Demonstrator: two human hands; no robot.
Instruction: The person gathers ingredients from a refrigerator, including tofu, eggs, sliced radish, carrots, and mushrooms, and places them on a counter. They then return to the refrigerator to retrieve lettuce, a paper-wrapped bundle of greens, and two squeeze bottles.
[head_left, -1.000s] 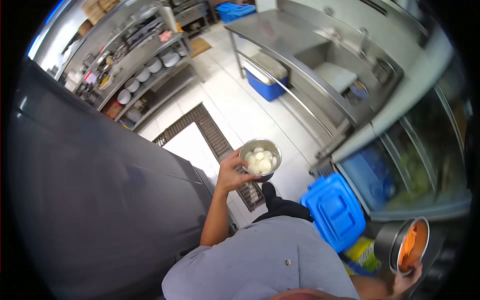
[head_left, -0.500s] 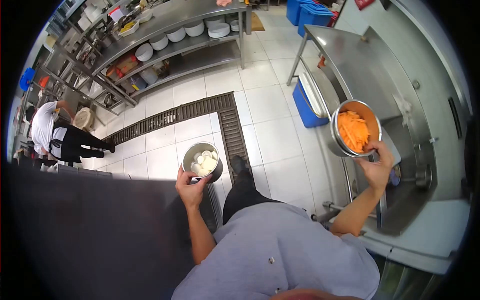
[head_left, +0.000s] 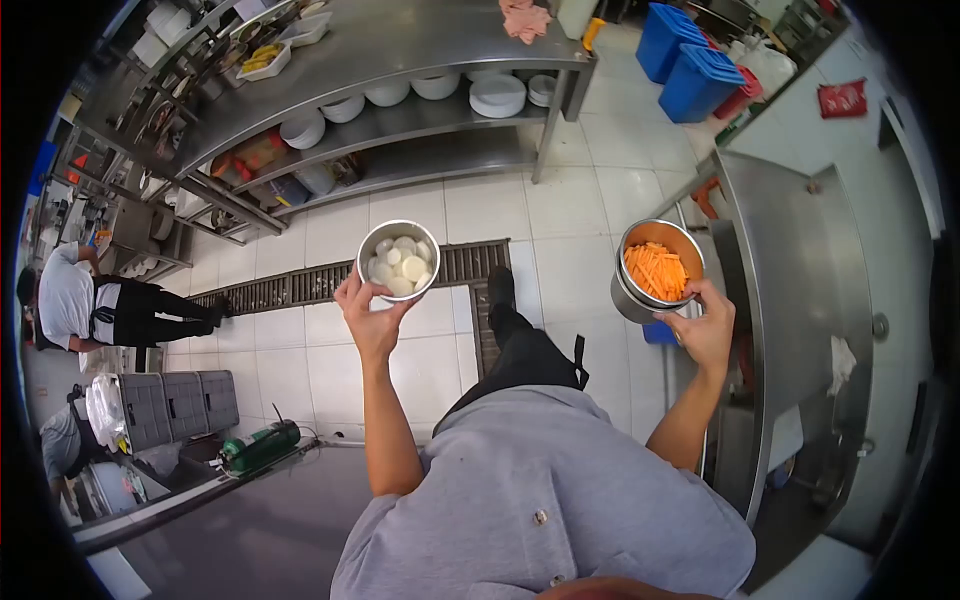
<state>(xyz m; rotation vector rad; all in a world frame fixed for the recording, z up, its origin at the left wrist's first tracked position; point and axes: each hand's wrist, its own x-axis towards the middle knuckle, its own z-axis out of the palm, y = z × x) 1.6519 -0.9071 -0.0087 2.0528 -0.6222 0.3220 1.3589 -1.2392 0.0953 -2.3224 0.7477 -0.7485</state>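
Note:
My left hand [head_left: 372, 322] is closed around the near side of a round metal container [head_left: 379, 237] with pale round slices [head_left: 404, 268] in it; the kind of food is hard to tell. To the right, my right hand [head_left: 708, 328] grips the rim and side of a metal container [head_left: 628, 303] filled with orange carrot sticks [head_left: 655, 270]. This one looks like two containers nested together. Both are held out in front of me above the floor, mouths up, well apart from each other.
A steel table [head_left: 400, 35] with stacked bowls on its shelf stands ahead. A floor drain grate [head_left: 300, 285] crosses the tiles. On the right is a steel counter [head_left: 790, 260]; blue bins [head_left: 695, 85] stand behind. A co-worker [head_left: 90, 300] is at the left, another person [head_left: 62, 440] below.
My view has shifted forward along the floor, and the table ahead appears closer. The carrot container has moved left, off the counter's edge. Both hands keep their hold.

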